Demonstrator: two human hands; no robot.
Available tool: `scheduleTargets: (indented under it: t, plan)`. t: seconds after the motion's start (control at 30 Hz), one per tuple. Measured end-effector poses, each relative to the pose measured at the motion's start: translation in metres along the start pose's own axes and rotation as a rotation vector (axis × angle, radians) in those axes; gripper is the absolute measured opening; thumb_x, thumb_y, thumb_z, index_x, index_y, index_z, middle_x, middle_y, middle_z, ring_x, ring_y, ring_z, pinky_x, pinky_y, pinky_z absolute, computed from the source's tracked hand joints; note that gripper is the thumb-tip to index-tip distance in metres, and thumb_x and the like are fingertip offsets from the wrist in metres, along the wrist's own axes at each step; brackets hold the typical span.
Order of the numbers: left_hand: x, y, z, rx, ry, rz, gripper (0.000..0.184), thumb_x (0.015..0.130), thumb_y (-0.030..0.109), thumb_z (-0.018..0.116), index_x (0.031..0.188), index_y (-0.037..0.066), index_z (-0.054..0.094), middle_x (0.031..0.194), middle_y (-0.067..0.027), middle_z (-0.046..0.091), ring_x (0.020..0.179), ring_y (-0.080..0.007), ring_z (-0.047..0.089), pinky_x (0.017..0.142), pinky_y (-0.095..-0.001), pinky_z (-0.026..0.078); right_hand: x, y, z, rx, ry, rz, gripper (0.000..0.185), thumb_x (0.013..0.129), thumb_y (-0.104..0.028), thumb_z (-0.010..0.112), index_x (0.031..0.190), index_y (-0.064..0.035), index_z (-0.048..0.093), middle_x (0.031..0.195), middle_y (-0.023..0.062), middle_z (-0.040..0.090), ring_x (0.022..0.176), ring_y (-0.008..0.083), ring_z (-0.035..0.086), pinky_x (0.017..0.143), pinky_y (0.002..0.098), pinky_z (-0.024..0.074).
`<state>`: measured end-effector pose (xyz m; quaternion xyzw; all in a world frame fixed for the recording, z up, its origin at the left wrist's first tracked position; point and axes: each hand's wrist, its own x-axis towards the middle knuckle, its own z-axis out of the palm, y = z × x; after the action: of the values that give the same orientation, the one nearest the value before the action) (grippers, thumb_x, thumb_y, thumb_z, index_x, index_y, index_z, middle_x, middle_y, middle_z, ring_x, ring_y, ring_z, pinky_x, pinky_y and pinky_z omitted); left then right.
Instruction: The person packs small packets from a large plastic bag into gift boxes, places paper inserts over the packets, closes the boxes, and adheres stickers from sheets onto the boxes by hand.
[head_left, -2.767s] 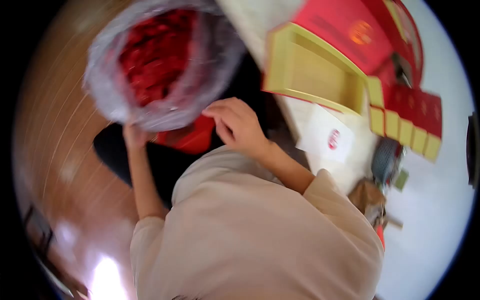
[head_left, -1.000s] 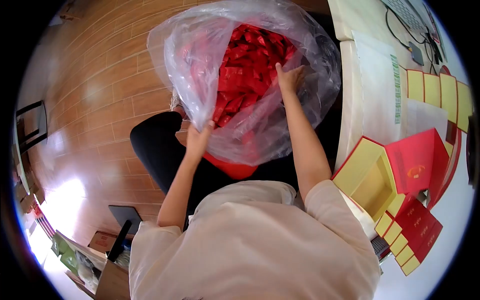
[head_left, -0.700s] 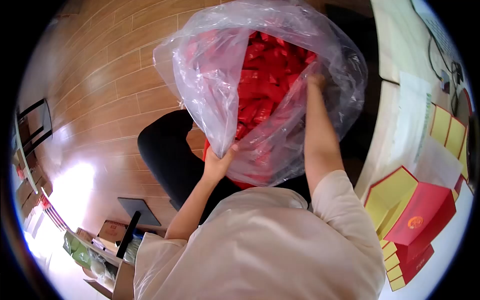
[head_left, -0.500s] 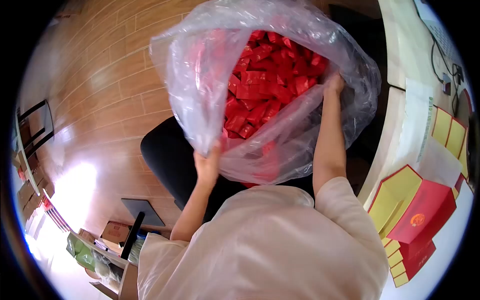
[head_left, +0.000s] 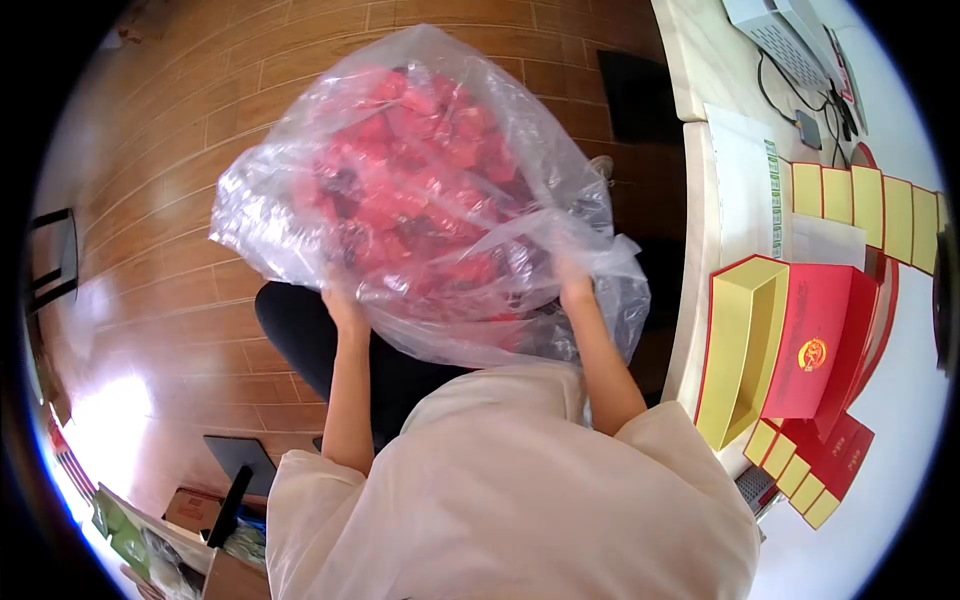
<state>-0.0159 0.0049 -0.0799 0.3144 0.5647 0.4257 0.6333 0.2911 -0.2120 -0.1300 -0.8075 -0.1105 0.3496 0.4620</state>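
Note:
A big clear plastic bag lies across my lap, with many small red packets showing through its film. My left hand grips the bag's near left edge; its fingertips are partly under the plastic. At the near right side, my right hand is closed on the film, partly covered by a loose fold. The film now lies over the packets, so the bag's mouth is hard to make out.
To my right, a white table holds an open red box with a yellow inside, rows of yellow-and-red boxes, a white sheet and cables. A cardboard box stands lower left on the wooden floor.
The bag's opening, which showed the packets bare, is now covered by film. Bag and both hands have shifted left in view, and the right hand has come nearer my body.

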Motion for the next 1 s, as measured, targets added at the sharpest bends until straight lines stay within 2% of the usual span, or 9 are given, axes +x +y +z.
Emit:
scheduleTargets:
  t: [0.13, 0.23, 0.47, 0.53, 0.6, 0.67, 0.8, 0.87, 1.0]
  plan:
    - [-0.002, -0.007, -0.011, 0.036, 0.007, -0.077, 0.047, 0.095, 0.039, 0.052, 0.122, 0.001, 0.053, 0.095, 0.001, 0.055, 0.08, -0.0094, 0.049, 0.072, -0.0233, 0.038, -0.029, -0.08, 0.009, 0.211, 0.25, 0.12, 0.025, 0.094, -0.032, 0.054, 0.097, -0.0095, 0.065, 0.077, -0.0013, 0.059, 0.068, 0.0142, 0.054, 0.063, 0.0278, 0.044]
    - [-0.01, -0.001, 0.003, 0.014, 0.036, -0.077, 0.042, 0.094, 0.04, 0.054, 0.114, 0.002, 0.056, 0.086, 0.0046, 0.05, 0.075, -0.0085, 0.044, 0.071, -0.0228, 0.036, -0.04, -0.112, 0.009, 0.509, 0.144, 0.254, 0.024, 0.09, -0.034, 0.059, 0.074, -0.0174, 0.054, 0.058, -0.0081, 0.037, 0.047, 0.0049, 0.029, 0.043, 0.0219, 0.0212]
    - [-0.023, 0.013, 0.022, 0.095, -0.006, -0.008, 0.025, 0.091, 0.026, 0.059, 0.097, 0.002, 0.055, 0.077, 0.0021, 0.044, 0.073, -0.0113, 0.044, 0.069, -0.0263, 0.037, -0.028, -0.084, -0.002, 0.459, 0.1, 0.259, 0.022, 0.091, -0.034, 0.056, 0.083, -0.0137, 0.059, 0.069, -0.0056, 0.046, 0.056, 0.0061, 0.038, 0.048, 0.0241, 0.0296]
    - [-0.021, 0.015, 0.036, 0.472, 0.429, 0.704, 0.031, 0.082, 0.015, 0.065, 0.104, -0.004, 0.053, 0.093, -0.0066, 0.053, 0.092, -0.0221, 0.051, 0.087, -0.034, 0.038, -0.018, -0.062, 0.0, 0.358, 0.166, 0.198, 0.022, 0.091, -0.031, 0.055, 0.092, -0.0102, 0.062, 0.074, -0.0024, 0.053, 0.058, 0.0108, 0.046, 0.051, 0.0262, 0.0358]
    - [-0.031, 0.05, 0.046, 0.731, 0.518, 0.791, 0.045, 0.074, 0.01, 0.07, 0.113, -0.004, 0.05, 0.109, -0.0157, 0.053, 0.107, -0.0344, 0.048, 0.099, -0.0406, 0.033, -0.025, -0.067, 0.001, 0.358, 0.152, 0.212, 0.018, 0.091, -0.032, 0.056, 0.087, -0.0146, 0.062, 0.069, -0.0051, 0.049, 0.053, 0.0074, 0.041, 0.047, 0.0235, 0.0305]
    - [-0.03, 0.066, 0.05, 0.989, 0.097, 0.978, 0.05, 0.074, 0.011, 0.071, 0.117, -0.001, 0.049, 0.111, -0.0183, 0.053, 0.108, -0.04, 0.047, 0.098, -0.0454, 0.035, -0.027, -0.066, -0.002, 0.351, 0.134, 0.244, 0.016, 0.091, -0.032, 0.058, 0.082, -0.019, 0.061, 0.064, -0.0078, 0.046, 0.049, 0.0039, 0.035, 0.044, 0.0207, 0.0253]
    - [0.011, 0.044, 0.072, 0.815, -0.472, 0.582, 0.066, 0.072, 0.019, 0.075, 0.127, 0.002, 0.043, 0.123, -0.0205, 0.05, 0.119, -0.0424, 0.041, 0.101, -0.0519, 0.033, -0.009, -0.033, -0.004, -0.101, 0.135, -0.165, 0.033, 0.091, -0.035, 0.054, 0.08, -0.0058, 0.063, 0.074, 0.002, 0.061, 0.057, 0.0174, 0.053, 0.053, 0.0336, 0.0405]
    - [0.03, 0.069, 0.109, 1.01, -0.401, 1.035, 0.086, 0.071, 0.027, 0.078, 0.139, 0.003, 0.031, 0.135, -0.0214, 0.041, 0.127, -0.0426, 0.036, 0.107, -0.0522, 0.028, -0.025, -0.053, -0.007, -0.661, -0.026, -0.256, 0.044, 0.09, -0.038, 0.054, 0.084, 0.0047, 0.061, 0.082, 0.0246, 0.063, 0.074, 0.0413, 0.061, 0.066, 0.0475, 0.0447]
    - [0.116, 0.105, 0.193, 1.433, -0.354, 1.17, 0.108, 0.069, 0.041, 0.078, 0.149, 0.016, 0.011, 0.15, -0.0168, 0.022, 0.136, -0.0444, 0.022, 0.109, -0.0621, 0.017, -0.052, -0.056, 0.015, -0.663, -0.136, -0.157, 0.042, 0.09, -0.04, 0.052, 0.086, 0.0009, 0.064, 0.077, 0.0282, 0.059, 0.075, 0.0446, 0.06, 0.064, 0.0485, 0.0437]
